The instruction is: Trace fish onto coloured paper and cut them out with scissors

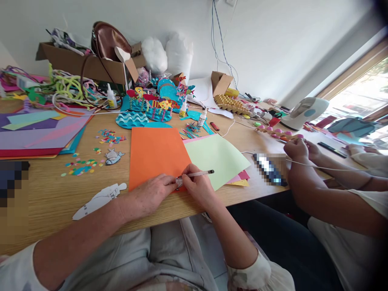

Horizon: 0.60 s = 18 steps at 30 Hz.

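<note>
An orange sheet of paper [157, 155] lies at the table's near edge. My left hand [153, 192] rests on its lower part, fingers together, pressing a small grey-and-white paper cutout [179, 182] flat. In my right hand [198, 186] is a pen [200, 173], its black end pointing right and its tip hidden by my fingers beside the cutout. A fish-like paper cutout [114, 156] lies left of the orange sheet. Near my left forearm is a white paper cutout of a boat-like shape [98, 201].
A pale green sheet [216, 157] overlaps other papers on the right. Paper dots [83, 166] and coloured sheets [39, 131] lie left. Glue bottles [202, 117] and blue fish crafts [157, 109] stand behind. A co-worker's hands [298, 148] hold a pink-bumped strip at right.
</note>
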### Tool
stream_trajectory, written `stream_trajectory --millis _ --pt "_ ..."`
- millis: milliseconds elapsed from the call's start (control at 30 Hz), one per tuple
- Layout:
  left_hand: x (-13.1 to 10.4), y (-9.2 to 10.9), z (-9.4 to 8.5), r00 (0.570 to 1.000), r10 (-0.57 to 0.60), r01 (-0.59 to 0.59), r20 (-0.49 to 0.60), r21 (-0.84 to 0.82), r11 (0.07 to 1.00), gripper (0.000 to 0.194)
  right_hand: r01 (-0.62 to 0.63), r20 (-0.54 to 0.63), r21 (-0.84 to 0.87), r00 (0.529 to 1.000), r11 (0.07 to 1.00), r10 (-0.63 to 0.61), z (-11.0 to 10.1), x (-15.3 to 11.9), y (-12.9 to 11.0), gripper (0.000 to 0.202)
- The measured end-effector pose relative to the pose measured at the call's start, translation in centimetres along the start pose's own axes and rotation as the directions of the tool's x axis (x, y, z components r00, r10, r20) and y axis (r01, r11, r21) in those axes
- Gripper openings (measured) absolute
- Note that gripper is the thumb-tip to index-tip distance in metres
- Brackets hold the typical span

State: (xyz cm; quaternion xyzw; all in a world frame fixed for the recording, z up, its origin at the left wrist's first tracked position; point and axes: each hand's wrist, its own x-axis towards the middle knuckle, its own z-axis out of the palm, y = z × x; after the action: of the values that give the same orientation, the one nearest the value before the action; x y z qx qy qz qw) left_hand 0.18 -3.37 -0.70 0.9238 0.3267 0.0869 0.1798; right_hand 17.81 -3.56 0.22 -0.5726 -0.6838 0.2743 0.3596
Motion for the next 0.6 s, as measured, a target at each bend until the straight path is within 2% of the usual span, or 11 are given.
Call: stream_trajectory --millis 267,433,600 --pt "-0.44 0.29 -0.11 0.999 0.025 -0.024 -0.049 0.025 0.999 0.037 0.011 0.002 -0.005 1.0 1.0 -0.011 0.14 0.07 -0.05 0.009" --pt "-0.58 0.35 -0.34 0.999 0.031 -0.032 -0.042 -0.022 0.999 0.036 0.027 0.015 -0.012 1.0 1.0 -0.026 0.26 0.22 -0.04 0.009" --pt "-0.78 0.11 0.17 0.997 0.014 -0.018 -0.07 -0.06 0.998 0.036 0.024 0.056 -0.006 0.998 1.0 -0.024 0.36 0.22 -0.37 0.009"
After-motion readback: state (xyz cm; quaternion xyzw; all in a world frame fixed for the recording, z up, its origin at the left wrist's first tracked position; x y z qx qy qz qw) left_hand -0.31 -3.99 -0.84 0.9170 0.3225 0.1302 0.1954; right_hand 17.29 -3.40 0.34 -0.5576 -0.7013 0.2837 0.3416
